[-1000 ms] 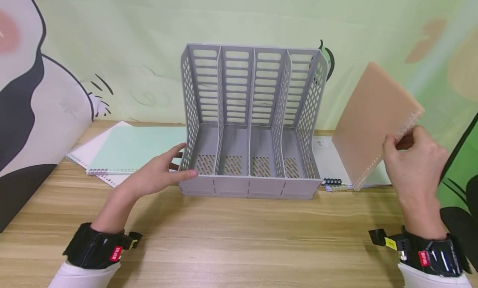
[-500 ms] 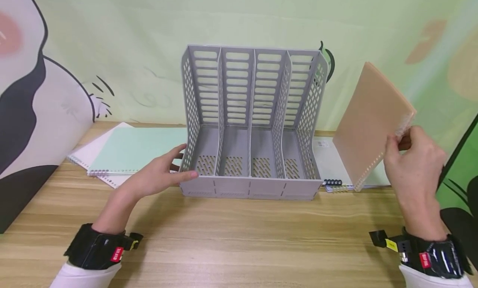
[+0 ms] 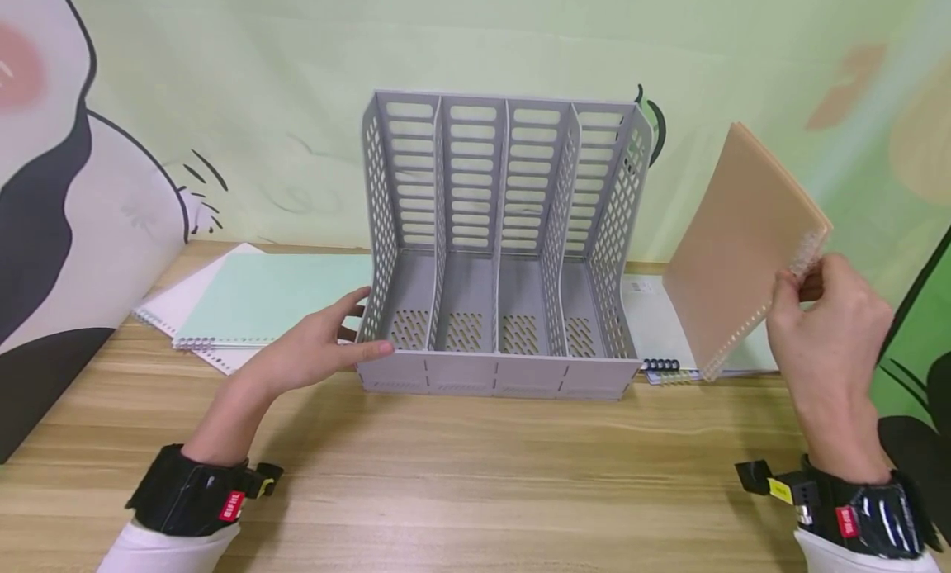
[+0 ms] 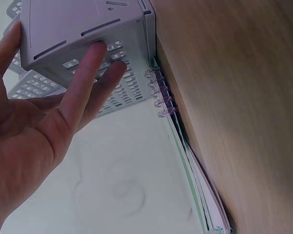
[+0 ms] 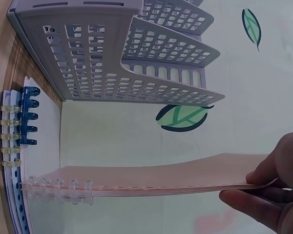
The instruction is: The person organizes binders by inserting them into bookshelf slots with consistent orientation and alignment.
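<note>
A grey file rack [image 3: 494, 375] with upright dividers stands in the middle of the table. My left hand [image 3: 319, 346] rests on its left front corner, thumb over the front rim. In the left wrist view, the extended fingers [image 4: 83, 83] lie along its perforated side. To the right of the rack, my right hand [image 3: 832, 325] pinches a coral spiral notebook [image 3: 743, 243] by its bound edge between thumb and fingers. This notebook is tilted up on edge, its lower corner over the flat notebooks [image 3: 657, 317]. The right wrist view shows its clear coil [image 5: 61, 190].
Left of the rack lies a mint notebook [image 3: 278, 296] on top of white ones [image 3: 196, 284], partly behind the left hand. The wooden table [image 3: 490, 482] stretches in front of the rack. A printed cloth backdrop [image 3: 297, 102] hangs close behind.
The coral notebook has swayed slightly left and then back right in the right hand, its tilt changing a little. The left hand and the rack have stayed in place.
</note>
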`<action>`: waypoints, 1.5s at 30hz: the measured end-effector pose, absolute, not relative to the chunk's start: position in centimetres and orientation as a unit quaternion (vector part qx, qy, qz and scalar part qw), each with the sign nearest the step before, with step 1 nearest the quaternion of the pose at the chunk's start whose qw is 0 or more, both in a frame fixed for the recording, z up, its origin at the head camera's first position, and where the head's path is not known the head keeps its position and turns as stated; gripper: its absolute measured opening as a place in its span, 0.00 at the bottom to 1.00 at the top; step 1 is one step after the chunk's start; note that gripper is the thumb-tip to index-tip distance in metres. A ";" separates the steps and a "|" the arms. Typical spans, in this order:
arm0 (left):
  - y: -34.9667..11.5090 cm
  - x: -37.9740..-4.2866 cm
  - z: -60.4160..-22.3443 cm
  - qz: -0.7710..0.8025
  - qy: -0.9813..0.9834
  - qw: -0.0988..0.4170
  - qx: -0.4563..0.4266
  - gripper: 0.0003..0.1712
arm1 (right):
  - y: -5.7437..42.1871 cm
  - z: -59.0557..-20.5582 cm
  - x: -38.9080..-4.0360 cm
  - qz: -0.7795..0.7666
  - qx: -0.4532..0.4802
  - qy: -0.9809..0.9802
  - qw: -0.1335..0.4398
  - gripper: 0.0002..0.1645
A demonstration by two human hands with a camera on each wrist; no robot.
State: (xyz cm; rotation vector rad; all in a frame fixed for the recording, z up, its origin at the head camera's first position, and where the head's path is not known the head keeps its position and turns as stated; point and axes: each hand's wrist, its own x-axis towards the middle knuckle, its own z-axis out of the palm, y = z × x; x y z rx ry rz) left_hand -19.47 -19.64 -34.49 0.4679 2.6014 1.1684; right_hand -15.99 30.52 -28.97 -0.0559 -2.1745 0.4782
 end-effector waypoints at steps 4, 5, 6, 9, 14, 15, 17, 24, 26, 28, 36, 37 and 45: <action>-19.7 -19.4 -34.4 0.403 0.892 0.126 0.162 0.56 | 30.3 -28.9 -15.7 0.190 -0.027 -0.878 0.438 0.12; -19.7 -19.4 -34.4 0.403 0.892 0.126 0.164 0.56 | 30.2 -28.9 -15.7 0.191 -0.026 -0.878 0.438 0.12; -19.7 -19.4 -34.4 0.404 0.891 0.126 0.165 0.56 | 30.1 -28.8 -15.6 0.191 -0.027 -0.878 0.437 0.12; -19.8 -19.4 -34.3 0.406 0.890 0.126 0.167 0.56 | 29.9 -28.8 -15.5 0.196 -0.027 -0.877 0.438 0.12; -19.6 -19.5 -34.6 0.407 0.890 0.126 0.161 0.56 | 29.7 -28.7 -15.3 0.198 -0.026 -0.874 0.444 0.12; -19.6 -19.5 -34.7 0.408 0.890 0.127 0.159 0.56 | 29.7 -28.6 -15.3 0.198 -0.026 -0.873 0.445 0.12; -19.5 -19.6 -34.7 0.410 0.890 0.128 0.156 0.56 | 29.6 -28.6 -15.2 0.198 -0.024 -0.872 0.446 0.12; -19.6 -19.6 -34.8 0.411 0.889 0.126 0.156 0.57 | 29.1 -28.2 -14.7 0.194 -0.008 -0.867 0.459 0.12; -19.6 -19.6 -34.8 0.412 0.889 0.127 0.155 0.57 | 28.9 -28.0 -14.5 0.196 -0.005 -0.864 0.464 0.12; -19.6 -19.6 -34.8 0.413 0.888 0.127 0.155 0.57 | 28.8 -27.9 -14.4 0.196 -0.003 -0.861 0.469 0.12; -19.6 -19.6 -34.8 0.413 0.888 0.124 0.157 0.57 | 28.2 -27.4 -13.8 0.199 0.001 -0.855 0.478 0.10; -19.6 -19.6 -34.8 0.412 0.889 0.123 0.157 0.57 | 28.1 -27.3 -13.7 0.200 0.003 -0.854 0.480 0.10; -19.6 -19.5 -34.7 0.420 0.884 0.124 0.162 0.57 | 27.4 -26.8 -13.1 0.196 0.020 -0.852 0.484 0.11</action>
